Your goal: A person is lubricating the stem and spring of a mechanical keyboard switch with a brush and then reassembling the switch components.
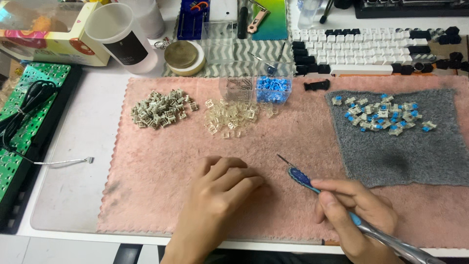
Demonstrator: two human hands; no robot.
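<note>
While my right hand [359, 210] is gripping the blue-and-silver brush tool [342, 210] like a pen, its fine dark tip is hovering just above the pink cloth [156, 161], pointing up and left toward the middle of the mat. My left hand [220, 195] is lying knuckles-up on the cloth just beside that tip, fingers curled under; I cannot tell whether it is closing on anything. Farther up, a heap of clear housings [229, 116] and a heap of grey housings [159, 108] are sitting loose, with a small clear box of blue stems [272, 88] behind them. To my right, blue-stemmed switches [381, 116] are lying scattered on the grey cloth [420, 156]. As I see it, a careless sweep of either wrist could be scattering those loose piles together, and the tip could be snagging in the nap.
</note>
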